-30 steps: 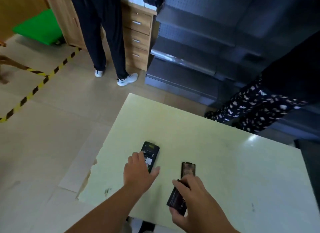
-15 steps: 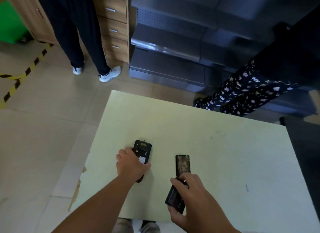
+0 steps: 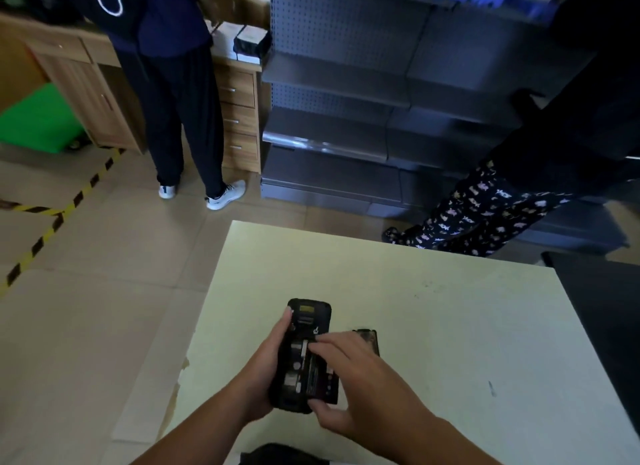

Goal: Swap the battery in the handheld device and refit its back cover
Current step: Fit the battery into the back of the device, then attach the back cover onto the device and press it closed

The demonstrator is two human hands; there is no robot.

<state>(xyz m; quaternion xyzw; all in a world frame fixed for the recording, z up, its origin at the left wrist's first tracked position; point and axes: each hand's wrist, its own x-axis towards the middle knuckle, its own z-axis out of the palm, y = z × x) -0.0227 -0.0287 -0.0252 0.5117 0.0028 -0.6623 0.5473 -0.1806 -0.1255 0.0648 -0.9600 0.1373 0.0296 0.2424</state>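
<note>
left hand point(image 3: 263, 378) grips black handheld device point(image 3: 304, 354), back open, above pale green table point(image 3: 450, 326) | right hand point(image 3: 356, 381) pinches dark flat battery point(image 3: 320, 381) half into bay | risk: skewed entry jams contacts | dark back cover point(image 3: 370, 340) on table beside

Over the pale table point(image 3: 433, 326), the left hand point(image 3: 258, 371) grips the black device point(image 3: 304, 329), its back open. The right hand point(image 3: 360, 385) holds the battery point(image 3: 320, 381) on it. The back cover point(image 3: 369, 340) lies on the table just beside the device.
</note>
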